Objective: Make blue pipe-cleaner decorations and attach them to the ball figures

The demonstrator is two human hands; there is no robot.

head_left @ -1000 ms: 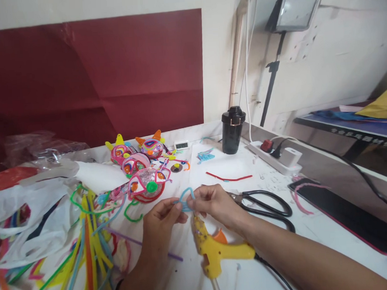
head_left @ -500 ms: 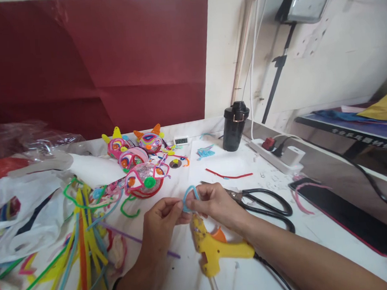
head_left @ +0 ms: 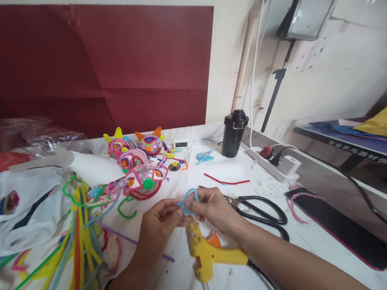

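Note:
Both hands meet over the white table, pinching a light-blue pipe cleaner (head_left: pixel 195 193) that is bent into a loop. My left hand (head_left: pixel 157 223) is closed on its left end, thumb against the fingertips. Gripping the right part of the loop is my right hand (head_left: pixel 215 207), also closed. Just below the fingers lies a yellow glue gun (head_left: pixel 216 254) on its side, nozzle toward the hands. Black-handled scissors (head_left: pixel 266 212) rest right of my right hand, their blades partly hidden behind it.
Loose pipe cleaners (head_left: pixel 80 244) pile up at the left beside white plastic bags (head_left: pixel 27 207). Decorated colourful figures (head_left: pixel 143 183) stand behind the hands. A red pipe cleaner (head_left: pixel 226 179), a black bottle (head_left: pixel 235 133), a power strip (head_left: pixel 273 164) and a black phone (head_left: pixel 343 227) lie to the right.
A short blue tip now shows at my left fingertips, and the loop in my hands looks slightly wider. The whole view has shifted a little.

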